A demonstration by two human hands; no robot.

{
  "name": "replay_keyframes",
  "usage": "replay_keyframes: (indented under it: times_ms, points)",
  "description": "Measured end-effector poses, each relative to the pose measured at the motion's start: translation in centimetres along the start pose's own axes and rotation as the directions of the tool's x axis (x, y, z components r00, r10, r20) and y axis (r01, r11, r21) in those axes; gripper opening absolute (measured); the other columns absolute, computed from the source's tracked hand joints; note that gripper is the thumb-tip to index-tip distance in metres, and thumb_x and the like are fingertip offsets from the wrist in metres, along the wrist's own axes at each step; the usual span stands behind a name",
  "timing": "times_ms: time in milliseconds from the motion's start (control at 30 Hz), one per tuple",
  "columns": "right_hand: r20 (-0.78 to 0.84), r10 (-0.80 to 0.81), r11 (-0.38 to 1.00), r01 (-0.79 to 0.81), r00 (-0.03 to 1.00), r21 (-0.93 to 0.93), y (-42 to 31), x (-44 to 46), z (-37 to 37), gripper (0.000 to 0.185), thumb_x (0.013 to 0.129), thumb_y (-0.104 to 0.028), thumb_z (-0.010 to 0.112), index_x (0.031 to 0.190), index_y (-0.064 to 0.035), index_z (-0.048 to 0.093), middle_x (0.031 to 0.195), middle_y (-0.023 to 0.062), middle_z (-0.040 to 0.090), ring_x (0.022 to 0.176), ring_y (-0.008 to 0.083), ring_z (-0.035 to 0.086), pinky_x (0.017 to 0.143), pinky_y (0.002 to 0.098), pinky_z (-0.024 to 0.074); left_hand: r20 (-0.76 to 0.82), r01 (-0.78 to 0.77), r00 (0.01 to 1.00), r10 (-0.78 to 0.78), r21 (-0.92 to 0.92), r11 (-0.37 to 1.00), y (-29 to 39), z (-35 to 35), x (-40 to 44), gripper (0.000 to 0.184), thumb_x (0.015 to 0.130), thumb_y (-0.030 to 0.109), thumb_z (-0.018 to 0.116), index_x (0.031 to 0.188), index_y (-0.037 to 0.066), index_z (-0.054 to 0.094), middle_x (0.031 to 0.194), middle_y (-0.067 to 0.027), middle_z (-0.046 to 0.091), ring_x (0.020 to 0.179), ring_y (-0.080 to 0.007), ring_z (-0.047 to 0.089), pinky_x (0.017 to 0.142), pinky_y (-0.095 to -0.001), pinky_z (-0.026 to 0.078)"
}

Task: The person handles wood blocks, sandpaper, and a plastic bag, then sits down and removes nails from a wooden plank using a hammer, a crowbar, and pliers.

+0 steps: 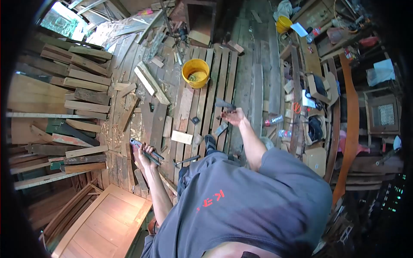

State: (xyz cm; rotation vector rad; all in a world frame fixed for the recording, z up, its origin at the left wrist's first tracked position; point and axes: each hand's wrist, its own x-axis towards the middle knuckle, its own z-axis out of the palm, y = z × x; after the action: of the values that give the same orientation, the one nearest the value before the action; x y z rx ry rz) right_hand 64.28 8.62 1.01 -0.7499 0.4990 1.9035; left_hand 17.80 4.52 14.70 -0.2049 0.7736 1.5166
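Note:
My left hand (147, 156) is closed around a pair of pliers (136, 142), their metal jaws pointing away from me and the dark handles showing past my fingers. My right hand (234, 117), palm turned up, grips a short dark grey piece (223, 103) whose kind I cannot make out. Beyond both hands, a yellow bucket (195, 73) stands on the slatted boards with some small stuff in its bottom. A pale wood block (182, 137) lies between my hands. Near my foot is a dark bar-like tool (187, 161).
Stacked timber pieces (87, 96) line the left side. A panelled wooden door (107, 223) leans at lower left. Long planks (275, 73) and a cluttered bench (316, 107) run along the right. Loose offcuts (150, 84) litter the floor ahead.

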Motion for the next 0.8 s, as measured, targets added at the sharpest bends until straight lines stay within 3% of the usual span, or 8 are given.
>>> replay_keyframes:
  times_ms: [133, 200, 333, 400, 500, 600, 700, 800]
  points:
    - [-0.210, -0.272, 0.942, 0.305, 0.939, 0.143, 1.2, 4.5, -3.6, 0.022, 0.080, -0.014, 0.047, 0.076, 0.0069, 0.050, 0.076, 0.0211, 0.060, 0.070, 0.0358, 0.063, 0.067, 0.0453, 0.0593, -0.067, -0.024, 0.997, 0.027, 0.044, 0.999, -0.3, 1.1, -0.6, 0.011, 0.091, 0.013, 0.050, 0.085, 0.005, 0.046, 0.064, 0.0029, 0.033, 0.055, -0.0072, 0.034, 0.052, -0.0207, 0.035]
    - [0.112, -0.168, 0.913, 0.112, 0.979, 0.392, 0.2, 9.3, -10.4, 0.017, 0.081, -0.008, 0.045, 0.078, 0.0074, 0.050, 0.076, 0.0202, 0.060, 0.070, 0.0348, 0.064, 0.067, 0.0459, 0.0586, -0.075, -0.019, 0.997, 0.020, 0.015, 1.000, -0.2, 1.3, -0.6, 0.010, 0.091, 0.012, 0.050, 0.084, 0.006, 0.046, 0.064, 0.0031, 0.033, 0.055, -0.0071, 0.034, 0.051, -0.0207, 0.035]
    - [-0.034, 0.247, 0.936, -0.229, 0.968, 0.268, -2.7, 14.9, -18.1, 0.032, 0.083, -0.017, 0.045, 0.099, 0.0097, 0.055, 0.084, 0.0246, 0.060, 0.071, 0.0346, 0.063, 0.059, 0.0397, 0.0587, 0.020, -0.001, 1.000, 0.002, -0.038, 0.999, 0.3, -0.4, 0.7, 0.014, 0.087, 0.014, 0.056, 0.091, 0.002, 0.052, 0.067, 0.0009, 0.036, 0.056, -0.0086, 0.035, 0.051, -0.0211, 0.035]
    - [0.149, 0.035, 0.924, -0.089, 0.988, 0.371, -2.0, 18.2, -23.4, 0.033, 0.081, -0.017, 0.047, 0.104, 0.0056, 0.056, 0.092, 0.0260, 0.058, 0.075, 0.0360, 0.061, 0.063, 0.0395, 0.0589, -0.001, -0.040, 0.999, 0.040, 0.032, 0.999, 0.4, 0.3, 0.5, 0.012, 0.087, 0.013, 0.056, 0.087, 0.002, 0.051, 0.065, 0.0019, 0.032, 0.055, -0.0085, 0.032, 0.050, -0.0213, 0.031]
    - [0.238, 0.186, 0.889, -0.266, 0.953, 0.373, -1.5, 10.4, -14.4, 0.021, 0.083, -0.019, 0.048, 0.091, -0.0011, 0.056, 0.072, 0.0124, 0.056, 0.068, 0.0274, 0.059, 0.054, 0.0336, 0.0548, -0.009, -0.081, 0.997, 0.081, -0.014, 0.997, 0.7, 0.2, 0.8, 0.013, 0.087, 0.013, 0.056, 0.088, 0.002, 0.050, 0.066, 0.0006, 0.036, 0.057, -0.0088, 0.034, 0.051, -0.0210, 0.033]
    - [0.063, 0.099, 0.932, -0.114, 0.993, 0.343, -4.9, 15.7, -24.4, 0.016, 0.084, -0.019, 0.048, 0.084, -0.0046, 0.055, 0.071, 0.0102, 0.057, 0.064, 0.0254, 0.058, 0.049, 0.0325, 0.0497, 0.027, -0.070, 0.997, 0.072, -0.066, 0.995, 1.8, -0.6, 1.1, 0.014, 0.088, 0.014, 0.055, 0.091, 0.001, 0.051, 0.067, 0.0000, 0.037, 0.057, -0.0095, 0.037, 0.052, -0.0212, 0.035]
    - [0.345, 0.109, 0.986, -0.144, 0.932, 0.079, -2.1, 8.0, -17.3, 0.011, 0.084, -0.009, 0.045, 0.075, -0.0048, 0.050, 0.070, 0.0080, 0.055, 0.062, 0.0119, 0.055, 0.054, 0.0293, 0.0473, 0.001, -0.083, 0.997, 0.083, -0.092, 0.992, 2.9, 0.3, 0.7, 0.012, 0.088, 0.013, 0.054, 0.087, 0.002, 0.050, 0.066, 0.0009, 0.037, 0.055, -0.0089, 0.035, 0.051, -0.0215, 0.035]
    - [0.196, -0.128, 0.989, 0.110, 0.972, 0.098, 1.4, -0.2, -10.7, 0.008, 0.083, -0.003, 0.048, 0.075, -0.0031, 0.049, 0.073, 0.0069, 0.053, 0.060, 0.0098, 0.051, 0.056, 0.0245, 0.0442, 0.033, -0.099, 0.994, 0.104, -0.109, 0.989, 4.6, 0.4, 1.3, 0.010, 0.088, 0.011, 0.052, 0.084, 0.003, 0.049, 0.062, 0.0022, 0.036, 0.052, -0.0079, 0.034, 0.051, -0.0211, 0.035]
